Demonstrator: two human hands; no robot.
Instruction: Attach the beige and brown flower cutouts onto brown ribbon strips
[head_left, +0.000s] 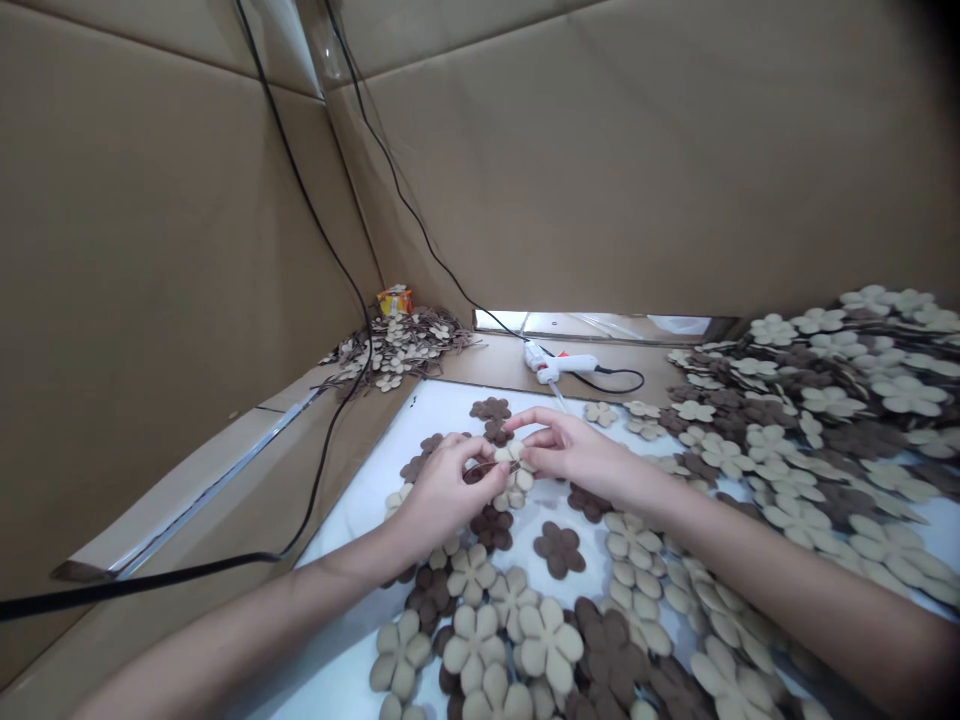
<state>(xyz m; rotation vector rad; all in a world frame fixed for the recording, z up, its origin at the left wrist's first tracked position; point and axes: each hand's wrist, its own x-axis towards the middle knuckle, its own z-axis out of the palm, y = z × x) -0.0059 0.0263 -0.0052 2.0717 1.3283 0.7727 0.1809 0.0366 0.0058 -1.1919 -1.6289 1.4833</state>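
Note:
Over the white board point(352, 530), my left hand point(446, 490) is closed, thumb and fingers pinching a thin brown stem. My right hand point(566, 448) faces it, with its thumb and fingers at the edge of a small cream flower point(510, 456) that meets the stem between both hands. Whether the stem is fixed to the flower I cannot tell. Just below, a dark brown flower point(492, 528) lies on the board, and another brown flower point(559, 549) lies to its right. Several cream flowers point(475, 645) lie partly overlapping nearer to me.
A white glue gun point(555, 363) with a black cord stands behind the board. Flowers on stems point(401, 345) are heaped at the back left beside an orange packet point(394, 300). Large flower piles point(825, 400) fill the right side. A black cable point(330, 450) crosses the left; cardboard walls point(600, 160) enclose the space.

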